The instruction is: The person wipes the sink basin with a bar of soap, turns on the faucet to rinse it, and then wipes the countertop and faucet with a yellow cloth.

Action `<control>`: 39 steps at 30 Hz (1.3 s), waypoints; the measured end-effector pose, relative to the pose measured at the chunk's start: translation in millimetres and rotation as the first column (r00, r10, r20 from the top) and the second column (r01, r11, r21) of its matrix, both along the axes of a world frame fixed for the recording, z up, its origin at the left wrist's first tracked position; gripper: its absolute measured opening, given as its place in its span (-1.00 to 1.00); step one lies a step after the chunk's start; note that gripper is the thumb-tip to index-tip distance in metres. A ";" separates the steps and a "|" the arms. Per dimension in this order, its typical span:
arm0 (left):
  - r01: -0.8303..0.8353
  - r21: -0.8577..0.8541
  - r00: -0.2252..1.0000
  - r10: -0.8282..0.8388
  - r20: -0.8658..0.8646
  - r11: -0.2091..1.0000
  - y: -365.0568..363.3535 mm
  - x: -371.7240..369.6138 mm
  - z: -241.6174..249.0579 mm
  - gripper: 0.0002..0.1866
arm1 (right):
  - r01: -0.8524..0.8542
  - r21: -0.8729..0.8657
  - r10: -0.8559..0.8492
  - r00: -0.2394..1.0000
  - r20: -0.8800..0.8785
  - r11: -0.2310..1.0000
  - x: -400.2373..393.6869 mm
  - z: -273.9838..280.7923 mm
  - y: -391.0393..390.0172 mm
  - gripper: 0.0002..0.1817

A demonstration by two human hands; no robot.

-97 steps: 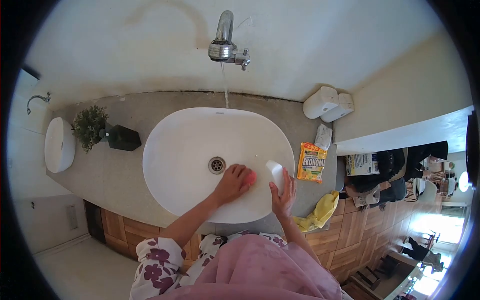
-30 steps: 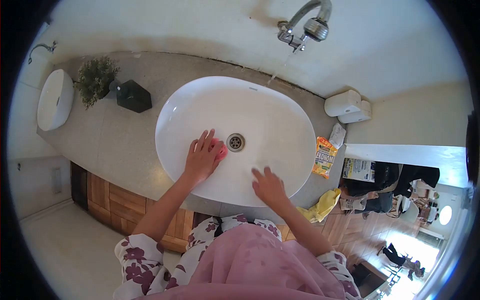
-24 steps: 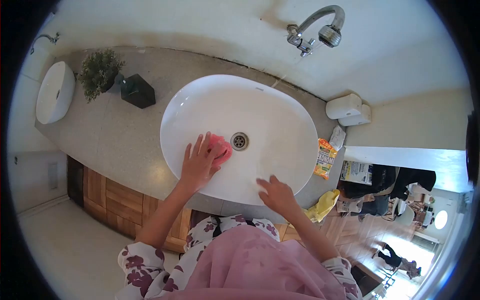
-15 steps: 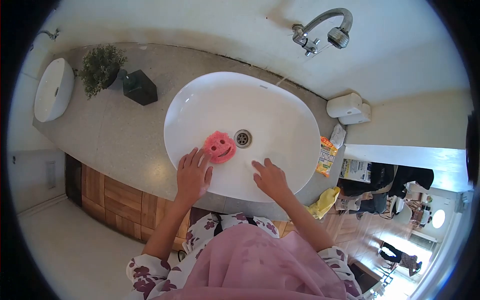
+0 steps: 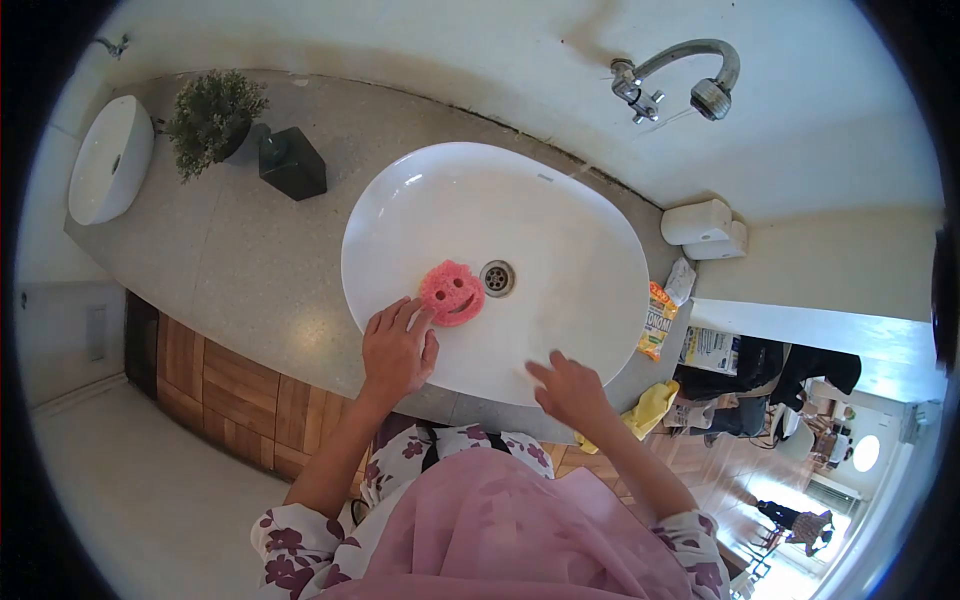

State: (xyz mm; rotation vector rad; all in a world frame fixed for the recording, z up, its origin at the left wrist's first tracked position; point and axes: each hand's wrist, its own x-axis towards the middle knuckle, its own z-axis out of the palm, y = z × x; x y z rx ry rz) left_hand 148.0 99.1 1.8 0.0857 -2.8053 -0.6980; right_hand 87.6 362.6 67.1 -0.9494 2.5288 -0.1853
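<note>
A pink round scrub sponge (image 5: 455,296) with a smiley face lies in the white oval sink (image 5: 570,220), just left of the metal drain (image 5: 497,279). My left hand (image 5: 397,345) reaches over the near left rim with its fingers stretched out, fingertips right at the sponge's lower left edge. Nothing is gripped in it. Over the near right part of the bowl is my right hand (image 5: 575,392), empty, its fingers apart and slightly blurred.
A chrome wall tap (image 5: 690,75) hangs above. To the left stand a dark soap dispenser (image 5: 293,163), a plant (image 5: 212,120) and a second basin (image 5: 112,160). At right lie paper rolls (image 5: 700,222), a yellow packet (image 5: 656,322) and a yellow cloth (image 5: 650,407). A person (image 5: 805,525) is far off.
My right hand has drawn back toward the near rim and a little right. The left hand stays by the sponge, which has not moved in the sink. The whole view has shifted slightly.
</note>
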 end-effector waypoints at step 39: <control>0.001 0.015 1.000 -0.002 0.022 1.000 -0.6 -0.9 2.1 -0.67 | -0.068 0.031 0.052 0.929 0.368 0.997 -22.7 23.7 1.5 -0.57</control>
